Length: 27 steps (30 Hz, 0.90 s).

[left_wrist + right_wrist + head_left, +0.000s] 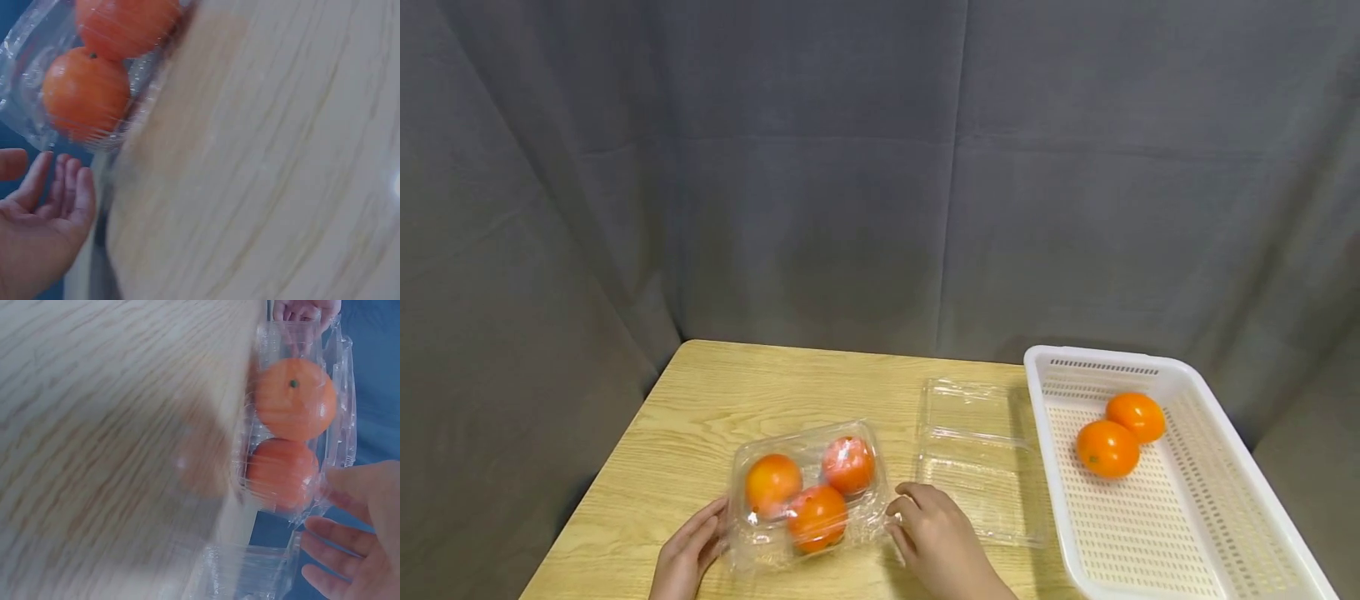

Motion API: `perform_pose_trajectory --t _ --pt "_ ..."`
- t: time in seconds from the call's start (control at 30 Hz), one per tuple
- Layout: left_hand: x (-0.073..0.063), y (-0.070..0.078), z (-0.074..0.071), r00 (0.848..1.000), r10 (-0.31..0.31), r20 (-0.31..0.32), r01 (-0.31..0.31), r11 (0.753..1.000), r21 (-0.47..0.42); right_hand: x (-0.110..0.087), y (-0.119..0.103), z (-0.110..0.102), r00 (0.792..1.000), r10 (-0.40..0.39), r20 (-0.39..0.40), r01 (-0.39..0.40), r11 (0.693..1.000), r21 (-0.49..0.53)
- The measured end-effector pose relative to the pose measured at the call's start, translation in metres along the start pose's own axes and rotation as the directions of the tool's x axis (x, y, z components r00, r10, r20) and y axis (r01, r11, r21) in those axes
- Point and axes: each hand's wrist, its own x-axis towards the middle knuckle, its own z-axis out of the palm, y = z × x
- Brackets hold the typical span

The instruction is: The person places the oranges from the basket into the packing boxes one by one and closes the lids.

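head: high, forward-down, farther | left wrist, right wrist: close, tilted | shared: clear box

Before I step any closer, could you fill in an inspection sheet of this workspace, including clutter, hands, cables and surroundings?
Surface: wooden table, light, with visible grain.
Job's things: clear plastic container with three orange fruits; to its right, a second clear container, no fruit seen in it, then a white basket with two more orange fruits.
Clutter: nothing seen.
Hands: left hand at the filled container's left end, right hand by its right end; firm contact hard to tell.
Cables: nothing seen.
Surroundings: grey curtain behind the table and along both sides.
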Motion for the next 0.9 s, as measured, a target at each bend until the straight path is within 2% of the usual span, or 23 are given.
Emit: perform_pose_trajectory --t 0.1,0.27,0.43,0.63,0.77,0.9 --pt "-0.004 0.003 -0.004 0.999 -0.033 0.018 0.033 0.999 0.04 0.001 -0.003 0.0 1.0 0.017 0.017 -0.017 1.0 0.007" --pt "-0.011 0.006 -0.008 0.995 -0.094 0.035 0.093 0.995 0.043 0.006 -0.006 0.001 0.998 0.054 0.025 -0.055 0.998 0.036" --pt "-0.018 0.004 -0.011 0.991 -0.126 0.048 0.123 0.991 0.047 0.012 -0.012 -0.001 0.991 0.121 0.054 -0.124 0.991 0.056" --pt "-0.025 -0.004 -0.008 0.986 -0.159 0.046 0.153 0.982 0.107 0.018 -0.018 -0.002 0.963 0.246 0.105 -0.257 0.961 0.101" --pt "-0.025 -0.007 -0.008 0.985 -0.16 0.067 0.154 0.984 0.092 0.022 -0.02 -0.001 0.946 0.3 0.124 -0.312 0.946 0.091" --pt "-0.024 -0.005 -0.009 0.986 -0.149 0.075 0.143 0.986 0.084 0.024 -0.021 -0.003 0.923 0.341 0.177 -0.361 0.927 0.1"
